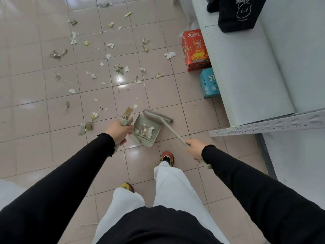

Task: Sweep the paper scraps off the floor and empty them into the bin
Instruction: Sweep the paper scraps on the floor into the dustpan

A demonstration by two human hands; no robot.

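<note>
Paper scraps (118, 68) in white and olive lie scattered over the pink tiled floor ahead of me. A grey-green dustpan (153, 137) rests on the floor with a few scraps (147, 130) inside it. My left hand (119, 131) grips the dustpan's handle (124, 122). My right hand (195, 149) holds the broom's long handle, and the broom head (158, 116) sits at the pan's far edge. No bin is in view.
A white shelf unit (249, 71) stands along the right, with a perforated metal rail (267, 125) jutting out. A red carton (195, 50) and a blue carton (209, 83) sit on the floor against it. A black bag (237, 13) rests on top. My feet (167, 158) are just behind the pan.
</note>
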